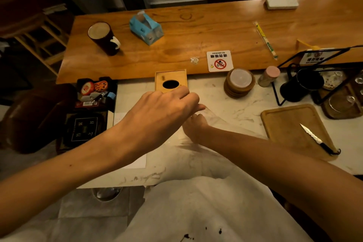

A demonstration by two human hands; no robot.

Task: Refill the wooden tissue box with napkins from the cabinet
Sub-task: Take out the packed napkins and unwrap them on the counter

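From the head cam, the wooden tissue box point(170, 81) sits on the marble counter point(231, 108) right against the edge of the long wooden table point(176, 45), lid on, its dark oval slot facing up. The left hand point(165, 108) hovers just in front of it with fingers curled loosely, and the right hand point(194, 125) is tucked under it. Both seem to be pinching a clear plastic bag point(202, 143) spread over the counter, though the actual grip is hard to make out. Off to the right there's a cutting board point(290, 124) with a knife point(316, 139) on it.
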